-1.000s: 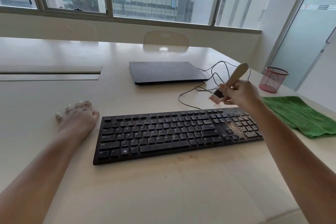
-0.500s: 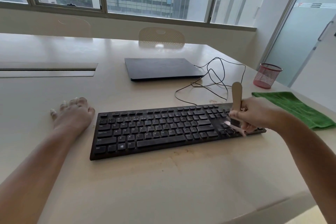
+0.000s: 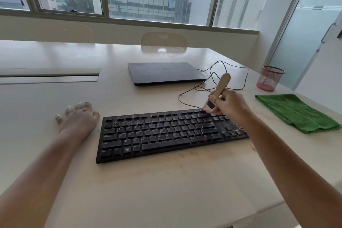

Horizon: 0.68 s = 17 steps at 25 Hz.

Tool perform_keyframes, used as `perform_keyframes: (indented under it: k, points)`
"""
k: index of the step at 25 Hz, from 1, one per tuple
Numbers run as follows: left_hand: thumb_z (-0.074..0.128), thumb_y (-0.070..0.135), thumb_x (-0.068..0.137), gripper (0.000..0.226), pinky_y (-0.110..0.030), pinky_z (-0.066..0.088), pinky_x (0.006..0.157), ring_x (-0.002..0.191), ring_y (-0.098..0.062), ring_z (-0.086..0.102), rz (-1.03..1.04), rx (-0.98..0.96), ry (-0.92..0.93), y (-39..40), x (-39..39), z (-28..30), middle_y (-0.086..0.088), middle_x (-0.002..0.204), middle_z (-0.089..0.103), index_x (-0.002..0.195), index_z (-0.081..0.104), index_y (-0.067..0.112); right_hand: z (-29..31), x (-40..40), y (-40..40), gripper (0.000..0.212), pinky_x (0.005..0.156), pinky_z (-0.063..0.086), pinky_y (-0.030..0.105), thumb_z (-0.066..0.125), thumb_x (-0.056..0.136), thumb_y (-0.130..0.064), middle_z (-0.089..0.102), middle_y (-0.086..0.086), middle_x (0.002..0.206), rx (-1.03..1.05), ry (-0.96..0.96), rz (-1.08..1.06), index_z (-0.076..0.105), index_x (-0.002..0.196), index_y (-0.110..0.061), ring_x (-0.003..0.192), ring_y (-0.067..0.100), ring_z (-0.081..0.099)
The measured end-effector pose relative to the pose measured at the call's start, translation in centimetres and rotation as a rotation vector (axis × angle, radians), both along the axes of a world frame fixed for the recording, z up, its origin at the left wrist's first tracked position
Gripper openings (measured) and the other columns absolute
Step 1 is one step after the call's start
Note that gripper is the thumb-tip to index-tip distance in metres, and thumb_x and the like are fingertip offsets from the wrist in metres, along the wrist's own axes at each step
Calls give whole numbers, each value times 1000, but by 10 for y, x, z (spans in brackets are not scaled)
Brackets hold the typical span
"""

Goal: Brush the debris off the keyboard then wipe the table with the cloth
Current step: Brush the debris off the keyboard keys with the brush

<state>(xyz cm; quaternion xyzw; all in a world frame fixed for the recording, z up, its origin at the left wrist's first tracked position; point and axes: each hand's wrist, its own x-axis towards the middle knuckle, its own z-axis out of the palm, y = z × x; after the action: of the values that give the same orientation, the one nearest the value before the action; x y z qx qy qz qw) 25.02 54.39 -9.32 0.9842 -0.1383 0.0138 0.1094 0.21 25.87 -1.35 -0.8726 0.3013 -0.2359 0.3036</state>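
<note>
Right hand [image 3: 228, 104] grips the wooden handle of a small brush [image 3: 219, 90], fingers curled round it, bristles blurred and down at the far right edge of the keyboard [image 3: 166, 133]. Handle tilts up and away toward the far right. Left hand [image 3: 78, 118] lies flat on the table [image 3: 166, 190] just beside the keyboard's left end, fingers spread and relaxed, holding nothing.

Keyboard is black, dusty, set slightly askew, its right end partly hidden by the right forearm. Brownish debris [image 3: 238, 127] shows on the keys at that end, and a faint brownish smear marks the table in front of the keyboard. Green cloth [image 3: 296, 112] lies folded on the table to the right, well apart from the keyboard, untouched by either hand.

Table surface is pale cream and glossy. A closed dark laptop [image 3: 164, 73] sits beyond the keyboard, with a thin black cable [image 3: 222, 74] looped beside it. A recessed cable tray [image 3: 50, 76] runs along the left. A pale chair back [image 3: 163, 41] stands at the far edge. Windows [image 3: 159, 3] face office buildings; a frosted glass door [image 3: 311, 29] is at right.

Red mesh cup [image 3: 270, 78] stands near the far right table edge; its contents cannot be determined.
</note>
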Motion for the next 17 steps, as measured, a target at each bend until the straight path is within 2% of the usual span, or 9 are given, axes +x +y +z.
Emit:
perform_keyframes:
  k: [4,8,10,13,15,17]
  points:
    - [31,31,96,44,-58,16,111,138,-34,24,-1,-12,2,1,2,0,-11,149,31,135,38,12,11,-26,4,12,44,47,12,55,93,-22,67,2,67,18,267,-3,62,99,-14,44,1,62]
    - [30,30,96,42,-58,14,111,139,-34,23,-3,-21,10,0,0,0,-12,149,31,133,39,11,21,-61,8,12,42,44,12,56,93,-20,64,2,54,56,411,22,63,99,-12,40,1,59]
    - [30,30,96,42,-58,14,111,139,-35,22,-2,-21,12,0,0,0,-12,149,31,133,39,10,27,-67,8,11,44,45,11,56,93,-20,64,2,58,27,348,18,64,96,-14,41,-1,59]
    - [31,30,96,43,-58,14,111,138,-34,23,-5,-20,9,1,0,0,-13,148,32,133,39,10,25,-62,16,6,64,52,22,62,88,-25,69,-2,65,-11,225,129,68,88,-23,61,8,66]
    - [31,30,96,43,-58,15,111,138,-35,23,-8,-18,11,1,-1,1,-13,148,32,133,39,10,16,-61,17,3,62,50,25,66,85,-21,67,1,68,74,210,219,68,84,-19,60,12,64]
    - [31,30,96,43,-58,15,111,138,-35,24,-10,-18,8,0,0,0,-13,148,32,134,39,10,16,-66,2,7,64,50,27,67,84,-22,70,4,74,-38,281,105,68,86,-15,65,17,65]
